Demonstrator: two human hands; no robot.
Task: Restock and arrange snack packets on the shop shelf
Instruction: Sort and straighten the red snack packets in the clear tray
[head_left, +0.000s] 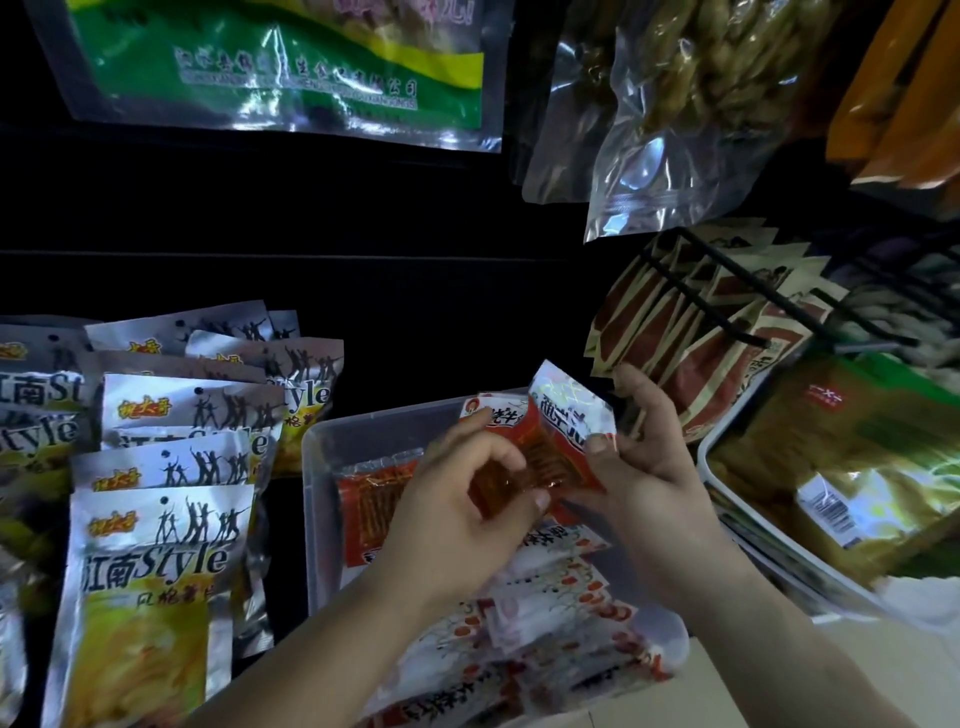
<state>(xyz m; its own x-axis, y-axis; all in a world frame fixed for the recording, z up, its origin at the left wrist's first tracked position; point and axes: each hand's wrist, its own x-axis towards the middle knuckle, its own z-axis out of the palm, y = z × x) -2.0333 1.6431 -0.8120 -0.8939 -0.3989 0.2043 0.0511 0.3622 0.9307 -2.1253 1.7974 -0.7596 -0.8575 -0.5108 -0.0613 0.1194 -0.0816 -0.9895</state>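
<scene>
Red-and-white glossy snack packets (550, 447), gripped as a small stack by left hand (457, 514) and right hand (654, 467), just above translucent plastic tub (322, 493) holding more. Probably squaring the stack; next, laying it in neatly, edges aligned. Alongside: silver foil pouches (171, 545) on dark shelf, black wire rack (727, 296), dim shop.

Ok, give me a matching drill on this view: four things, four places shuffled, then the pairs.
Things
1. silver packets
2. red packets
3. brown packets
4. green bag

Places
A. hanging, top left
B. pinched between left hand and right hand, above the tub
C. stacked left of the tub
D. in the wire rack, right

Pairs: 1-C, 2-B, 3-D, 4-A
</scene>
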